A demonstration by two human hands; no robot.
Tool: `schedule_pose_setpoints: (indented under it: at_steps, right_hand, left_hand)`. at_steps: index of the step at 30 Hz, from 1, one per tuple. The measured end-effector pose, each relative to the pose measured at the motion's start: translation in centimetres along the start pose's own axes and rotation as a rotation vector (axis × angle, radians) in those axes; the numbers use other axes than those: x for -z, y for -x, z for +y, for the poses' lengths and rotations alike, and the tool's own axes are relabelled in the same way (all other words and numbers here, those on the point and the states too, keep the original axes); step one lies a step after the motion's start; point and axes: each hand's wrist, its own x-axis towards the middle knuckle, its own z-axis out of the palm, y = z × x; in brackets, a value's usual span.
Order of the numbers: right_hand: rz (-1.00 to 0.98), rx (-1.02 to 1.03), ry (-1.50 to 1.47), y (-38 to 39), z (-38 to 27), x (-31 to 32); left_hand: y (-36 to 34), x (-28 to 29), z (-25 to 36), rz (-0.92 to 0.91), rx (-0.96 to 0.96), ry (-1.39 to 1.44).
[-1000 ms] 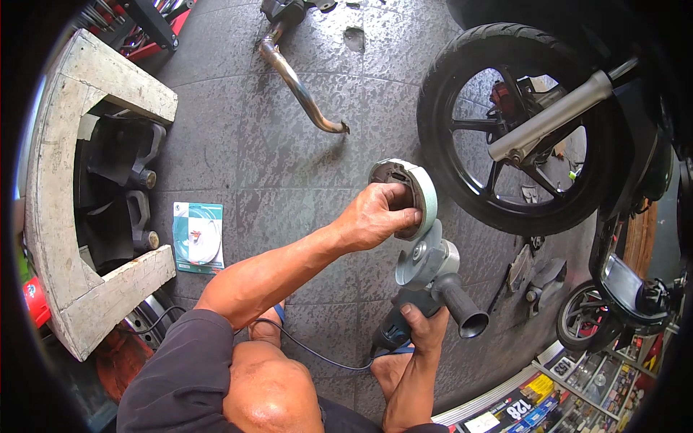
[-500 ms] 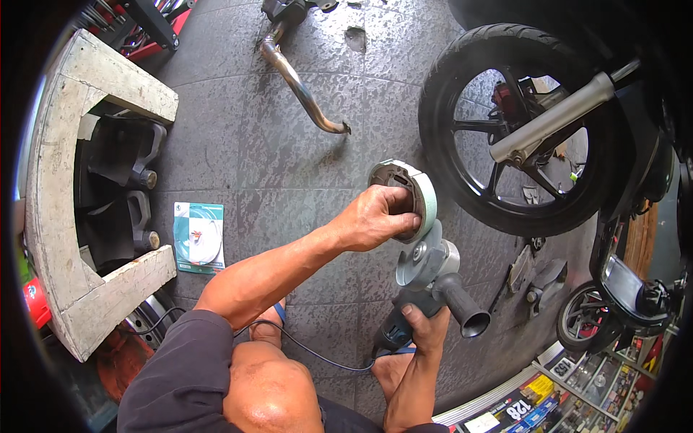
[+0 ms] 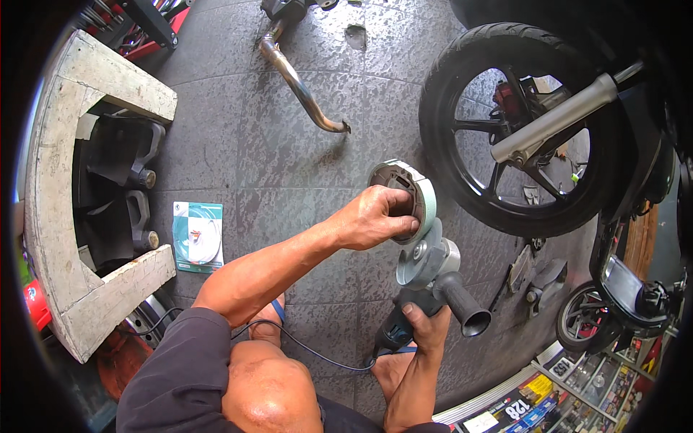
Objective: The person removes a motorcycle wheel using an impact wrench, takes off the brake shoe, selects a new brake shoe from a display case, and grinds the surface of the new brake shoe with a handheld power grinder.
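My left hand is closed round the inner edge of a ring-shaped part with a pale green band on its rim and a dark brown inside. It may be a brake or clutch shoe set; its kind does not show clearly. My right hand grips the dark body of an angle grinder, thumb on top. The grinder's disc meets the lower rim of the ring, or lies very close to it. Its grey guard and black side handle face up. Whether the disc spins cannot be seen.
A motorcycle wheel stands at the right. An exhaust pipe lies ahead on the tiles. At the left are a white wooden stand and a blister pack. The cord runs past my feet; a parts display is at lower right.
Hardly anything differs. My left forearm and the ring have shifted very slightly, while the grinder keeps its place against or beside the rim.
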Motion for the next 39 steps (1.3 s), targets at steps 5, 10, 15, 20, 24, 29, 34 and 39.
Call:
schedule_pose_setpoints:
  at_steps: [5, 10, 15, 20, 24, 29, 34, 39]
  right_hand:
    - [-0.001, -0.011, 0.036, 0.1, -0.7, -0.1]
    - [0.032, 0.000, 0.004, 0.2, -1.0, -0.5]
    - [0.010, -0.032, 0.008, 0.3, -1.0, -0.1]
    - [-0.011, -0.015, -0.022, 0.3, -1.0, 0.0]
    - [0.002, -0.006, -0.014, 0.4, -0.8, 0.0]
    - [-0.023, -0.010, 0.016, 0.4, -0.6, 0.5]
    - [-0.007, 0.022, 0.047, 0.4, 0.2, 1.0]
    - [0.011, 0.009, 0.013, 0.6, 0.0, 0.7]
  left_hand:
    - [0.1, 0.3, 0.0, 0.005, -0.002, -0.205]
    - [0.3, 0.2, 0.6, 0.005, -0.007, -0.266]
    - [0.3, 0.2, 0.9, -0.007, 0.013, -0.315]
    - [0.3, 0.2, 0.6, -0.009, -0.058, -0.388]
    - [0.5, 0.3, 0.8, -0.019, -0.051, -0.443]
    - [0.6, 0.3, 0.7, -0.046, -0.076, -0.473]
    - [0.3, 0.3, 0.6, -0.058, -0.099, -0.498]
    - [0.3, 0.4, 0.5, -0.079, -0.119, -0.550]
